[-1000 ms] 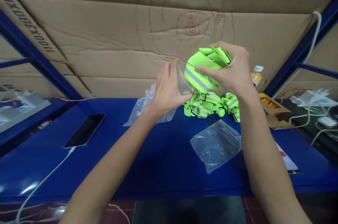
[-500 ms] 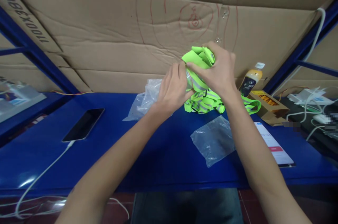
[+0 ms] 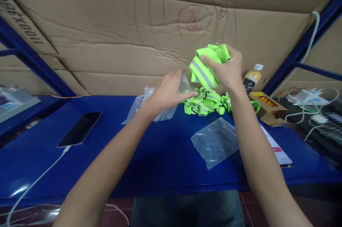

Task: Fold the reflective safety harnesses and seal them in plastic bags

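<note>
My right hand (image 3: 230,72) grips a bundle of neon-green reflective straps (image 3: 204,68) with a grey stripe, lifted above the shelf. Close by on its left, my left hand (image 3: 169,91) is closed on a clear plastic bag (image 3: 186,84), whose edge shows between thumb and fingers. Below both hands lies a heap of similar green straps (image 3: 201,103) with black buckles. A flat clear bag (image 3: 215,143) rests on the blue surface nearer to me. Crumpled plastic bags (image 3: 136,107) lie partly behind my left hand and wrist.
On the blue shelf (image 3: 160,163), a black phone (image 3: 80,129) with a white cable lies left. At right are a juice bottle (image 3: 252,78), an open cardboard box (image 3: 268,109), a lit phone (image 3: 280,154) partly behind my forearm, and tangled cables. Cardboard (image 3: 107,56) stands behind.
My hands have moved apart: the green bundle has come away from the bag, moving right with my right hand. My left hand has shifted slightly left and down with the bag.
</note>
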### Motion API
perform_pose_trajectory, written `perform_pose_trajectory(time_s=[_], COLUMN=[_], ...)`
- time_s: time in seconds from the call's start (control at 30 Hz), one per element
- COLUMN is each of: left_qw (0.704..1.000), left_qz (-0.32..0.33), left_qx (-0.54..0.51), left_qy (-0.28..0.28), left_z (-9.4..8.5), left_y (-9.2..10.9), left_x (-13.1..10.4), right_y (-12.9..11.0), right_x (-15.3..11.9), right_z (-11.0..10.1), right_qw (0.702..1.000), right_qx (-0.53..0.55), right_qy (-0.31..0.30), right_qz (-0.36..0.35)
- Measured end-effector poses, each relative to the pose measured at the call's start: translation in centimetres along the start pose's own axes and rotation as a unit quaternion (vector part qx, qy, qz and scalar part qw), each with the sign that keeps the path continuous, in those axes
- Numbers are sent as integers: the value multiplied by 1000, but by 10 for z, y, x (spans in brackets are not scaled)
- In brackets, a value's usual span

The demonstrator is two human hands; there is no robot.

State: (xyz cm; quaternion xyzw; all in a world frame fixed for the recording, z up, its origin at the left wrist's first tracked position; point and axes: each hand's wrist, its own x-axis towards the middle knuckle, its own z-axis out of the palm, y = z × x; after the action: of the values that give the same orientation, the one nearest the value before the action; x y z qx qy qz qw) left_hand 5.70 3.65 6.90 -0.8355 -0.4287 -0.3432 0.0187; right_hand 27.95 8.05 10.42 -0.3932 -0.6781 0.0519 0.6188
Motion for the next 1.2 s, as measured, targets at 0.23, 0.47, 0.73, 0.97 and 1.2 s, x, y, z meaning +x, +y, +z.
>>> perform_pose_trajectory(time_s=[0.23, 0.47, 0.73, 0.97, 1.2], left_qw=[993, 786, 655, 760, 811], left_qz=[-53, -131, -212, -54, 73], left_qx=[27, -603, -721, -603, -565], left_qy=[-101, -41, 78, 238, 132], left_z=[10, 13, 9, 10, 19], left_y=[-6, 1, -5, -8, -23], left_x=[-2, 17, 25, 47, 44], right_y=[25, 15, -27, -14, -11], right_x=[1, -14, -25, -9, -7], right_z=[7, 34, 32, 13, 1], right_qw=[995, 996, 965, 979, 973], right_qx=[88, 72, 184, 194, 139], right_qy=[35, 26, -157, -57, -180], right_qz=[26, -47, -105, -9, -39])
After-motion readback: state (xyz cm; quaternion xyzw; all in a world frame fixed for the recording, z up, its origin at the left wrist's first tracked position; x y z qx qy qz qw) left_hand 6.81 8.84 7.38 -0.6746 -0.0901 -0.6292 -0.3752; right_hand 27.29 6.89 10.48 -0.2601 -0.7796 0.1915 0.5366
